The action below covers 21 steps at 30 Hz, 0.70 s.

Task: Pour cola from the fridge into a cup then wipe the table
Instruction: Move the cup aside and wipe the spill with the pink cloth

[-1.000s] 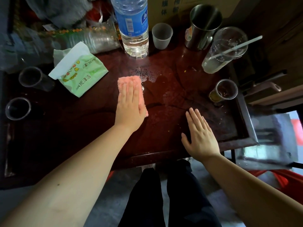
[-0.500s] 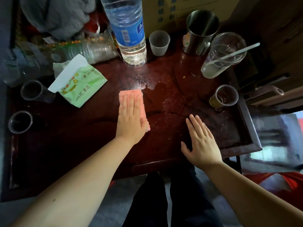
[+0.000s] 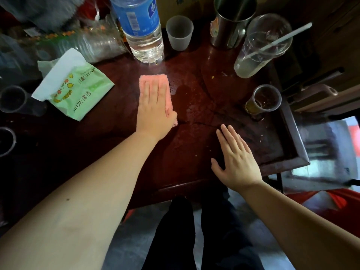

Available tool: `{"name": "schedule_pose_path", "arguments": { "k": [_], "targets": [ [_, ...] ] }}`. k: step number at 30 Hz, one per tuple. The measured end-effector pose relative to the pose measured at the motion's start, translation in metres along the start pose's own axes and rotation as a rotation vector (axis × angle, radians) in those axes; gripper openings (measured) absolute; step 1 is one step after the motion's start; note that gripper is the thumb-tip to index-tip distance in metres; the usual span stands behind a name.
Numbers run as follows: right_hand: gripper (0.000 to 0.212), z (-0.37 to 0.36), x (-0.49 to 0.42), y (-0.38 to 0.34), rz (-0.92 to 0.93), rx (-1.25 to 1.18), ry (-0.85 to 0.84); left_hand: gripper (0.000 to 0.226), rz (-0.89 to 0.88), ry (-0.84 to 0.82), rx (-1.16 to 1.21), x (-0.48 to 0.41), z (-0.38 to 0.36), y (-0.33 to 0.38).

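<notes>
My left hand lies flat on a pink cloth, pressing it onto the dark wooden table. A wet patch with droplets glistens just right of the cloth. My right hand rests palm-down, fingers apart, near the table's front edge and holds nothing. A clear plastic cup with a little brown liquid stands at the right, by the table's raised rim.
Behind the cloth stands a large water bottle, a small frosted cup, a steel mug and a tilted lidded cup with a straw. A green tissue pack lies left. Two dark cups sit at the far left.
My left hand slid the pink cloth back and forth over the table beside the wet patch. My right hand stayed flat near the front edge.
</notes>
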State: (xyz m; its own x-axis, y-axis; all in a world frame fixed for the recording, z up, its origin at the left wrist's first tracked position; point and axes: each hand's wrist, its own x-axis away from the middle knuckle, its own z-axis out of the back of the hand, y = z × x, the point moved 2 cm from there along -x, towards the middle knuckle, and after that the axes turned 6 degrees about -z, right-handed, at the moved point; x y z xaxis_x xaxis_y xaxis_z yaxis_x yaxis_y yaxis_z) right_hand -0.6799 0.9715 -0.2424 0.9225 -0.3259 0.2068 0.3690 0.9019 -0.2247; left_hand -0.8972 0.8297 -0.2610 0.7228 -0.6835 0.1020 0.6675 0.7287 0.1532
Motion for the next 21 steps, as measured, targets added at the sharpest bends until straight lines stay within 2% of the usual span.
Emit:
{"name": "schedule_pose_path", "arguments": {
  "k": [5, 13, 21],
  "targets": [
    [0.075, -0.001, 0.001, 0.0, -0.005, 0.01, 0.002, 0.08, 0.015, 0.023, 0.054, 0.011, 0.002, 0.005],
    [0.074, 0.001, 0.001, -0.002, -0.012, 0.012, 0.011, 0.082, -0.003, -0.05, 0.054, 0.053, 0.002, 0.022],
    [0.073, 0.003, 0.001, -0.001, -0.021, -0.015, 0.005, 0.078, -0.006, -0.031, -0.023, 0.07, -0.001, 0.03]
  ]
}}
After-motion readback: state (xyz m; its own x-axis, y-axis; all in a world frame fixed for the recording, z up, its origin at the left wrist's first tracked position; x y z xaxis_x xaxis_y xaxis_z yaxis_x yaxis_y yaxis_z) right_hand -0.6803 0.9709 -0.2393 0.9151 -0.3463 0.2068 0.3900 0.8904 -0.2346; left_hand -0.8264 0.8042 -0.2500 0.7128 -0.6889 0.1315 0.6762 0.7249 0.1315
